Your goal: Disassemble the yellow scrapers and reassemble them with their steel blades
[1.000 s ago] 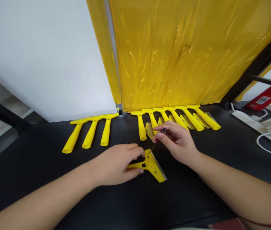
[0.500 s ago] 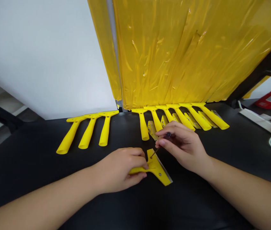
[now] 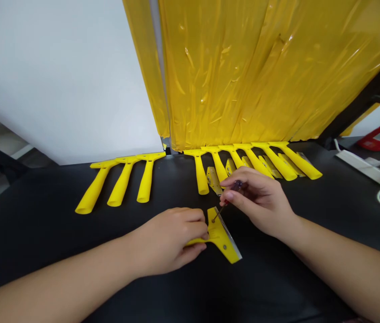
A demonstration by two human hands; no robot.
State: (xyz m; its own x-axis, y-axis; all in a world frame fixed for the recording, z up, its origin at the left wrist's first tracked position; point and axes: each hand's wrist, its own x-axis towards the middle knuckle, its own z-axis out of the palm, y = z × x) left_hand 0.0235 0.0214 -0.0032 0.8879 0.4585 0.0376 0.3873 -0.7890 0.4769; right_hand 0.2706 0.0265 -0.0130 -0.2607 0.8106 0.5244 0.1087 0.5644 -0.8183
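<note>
Both my hands are busy: my right hand pinches a thin screwdriver, tip at a screw; my left hand grips the yellow scraper on the black table, likely holding it steady. More yellow handles lie behind.

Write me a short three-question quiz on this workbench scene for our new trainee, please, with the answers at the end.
1. Which tool does the right hand hold?
A) a hammer
B) a screwdriver
C) a paintbrush

2. True or false: the left hand holds a yellow scraper by its handle, over the black table.

3. Fill in the number: along the bottom edge of the white panel, ____ yellow scraper handles lie side by side.

Key: 1 B; 2 true; 3 three.
</note>
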